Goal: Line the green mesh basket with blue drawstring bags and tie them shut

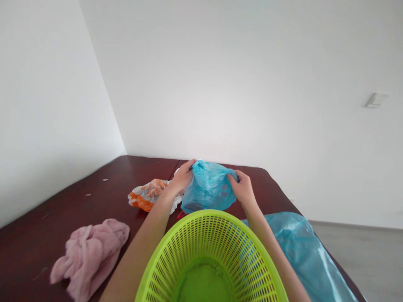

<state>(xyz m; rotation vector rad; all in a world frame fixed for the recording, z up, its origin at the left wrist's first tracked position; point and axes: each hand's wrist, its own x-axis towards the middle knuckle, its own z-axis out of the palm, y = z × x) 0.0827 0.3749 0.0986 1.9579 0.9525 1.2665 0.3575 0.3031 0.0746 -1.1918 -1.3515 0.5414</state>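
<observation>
A thin blue plastic bag is stretched between my two hands beyond the basket. My left hand grips the bag's upper left edge with closed fingers. At the upper right edge, my right hand pinches the plastic between thumb and fingers. In front of the bag, between my forearms, stands a green slotted plastic basket, with no objects seen inside it. An orange and white plastic bag lies crumpled just left of the blue one, partly hidden by my left arm.
A pink plush cloth lies bunched at the left on the dark red table. Blue plastic sheeting spreads along the right side. Small white scraps dot the tabletop. White walls rise behind and to the left.
</observation>
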